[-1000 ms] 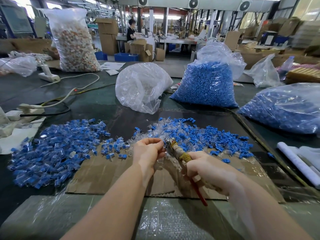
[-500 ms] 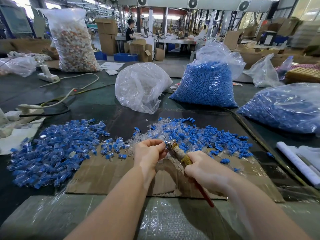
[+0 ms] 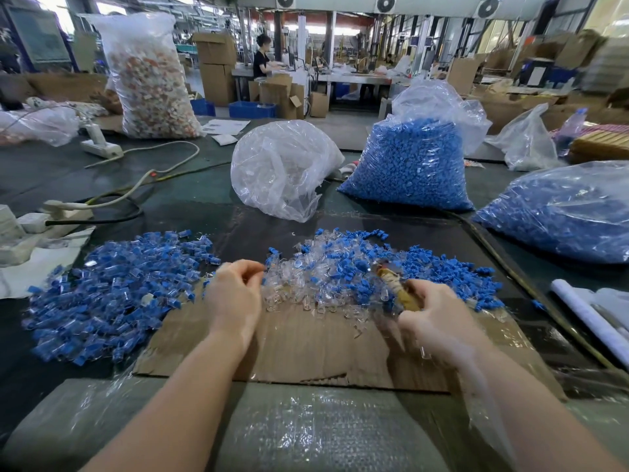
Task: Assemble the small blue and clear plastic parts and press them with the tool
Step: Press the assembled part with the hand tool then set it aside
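Observation:
My right hand [image 3: 439,321] grips the tool [image 3: 396,286], a tape-wrapped yellowish shaft whose tip points up and left over the loose pile of blue and clear parts [image 3: 354,267]. My left hand [image 3: 233,296] hovers at that pile's left edge, fingers curled; blur hides whether a part sits between them. A wide pile of joined blue-and-clear pieces [image 3: 112,287] lies to the left. Both piles rest partly on a cardboard sheet [image 3: 306,349].
Behind the piles stand a bag of clear parts [image 3: 282,172] and a bag of blue parts [image 3: 408,165]; another blue-filled bag [image 3: 561,212] lies at the right. A power strip with cables [image 3: 64,209] is at the left, a white roll [image 3: 592,318] at the right edge.
My hands have drawn apart. The left hand left the tool's tip and moved left; the right hand carried the tool to the right.

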Tool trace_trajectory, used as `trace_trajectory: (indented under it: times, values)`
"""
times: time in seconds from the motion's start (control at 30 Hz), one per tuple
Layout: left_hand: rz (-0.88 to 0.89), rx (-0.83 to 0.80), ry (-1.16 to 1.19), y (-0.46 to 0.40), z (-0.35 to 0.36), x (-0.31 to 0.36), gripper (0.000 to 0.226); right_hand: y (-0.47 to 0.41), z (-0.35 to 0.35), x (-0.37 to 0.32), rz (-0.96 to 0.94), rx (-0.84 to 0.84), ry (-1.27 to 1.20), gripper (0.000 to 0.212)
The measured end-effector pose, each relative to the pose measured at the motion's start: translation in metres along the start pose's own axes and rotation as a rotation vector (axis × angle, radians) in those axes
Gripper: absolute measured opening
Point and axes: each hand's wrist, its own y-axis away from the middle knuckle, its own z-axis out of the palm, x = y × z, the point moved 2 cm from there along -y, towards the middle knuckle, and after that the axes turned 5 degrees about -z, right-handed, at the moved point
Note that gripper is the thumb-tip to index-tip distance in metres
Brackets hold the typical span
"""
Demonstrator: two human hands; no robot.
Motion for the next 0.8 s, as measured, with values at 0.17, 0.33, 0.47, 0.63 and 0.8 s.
trace_trajectory:
  times: [0.17,0.33,0.47,0.63,0.8]
  values:
    - [0.068,0.078,-0.260,-0.022,-0.022,-0.029,0.020,-0.013,-0.010,0.025,0.075,0.083,0.241,0.062]
    - [0.100,0.094,-0.409,-0.024,-0.022,-0.036,0.020,-0.021,-0.012,0.038,0.098,0.090,0.340,0.060]
    - [0.184,0.046,-0.459,-0.012,-0.009,-0.024,0.016,-0.024,-0.011,0.043,0.093,0.092,0.376,0.051]
    - [0.150,-0.021,-0.649,-0.007,0.001,-0.020,0.026,-0.025,-0.011,0.049,0.119,0.076,0.396,0.059]
    - [0.148,-0.027,-0.653,-0.006,0.003,-0.017,0.024,-0.026,-0.010,0.050,0.139,0.053,0.412,0.058]
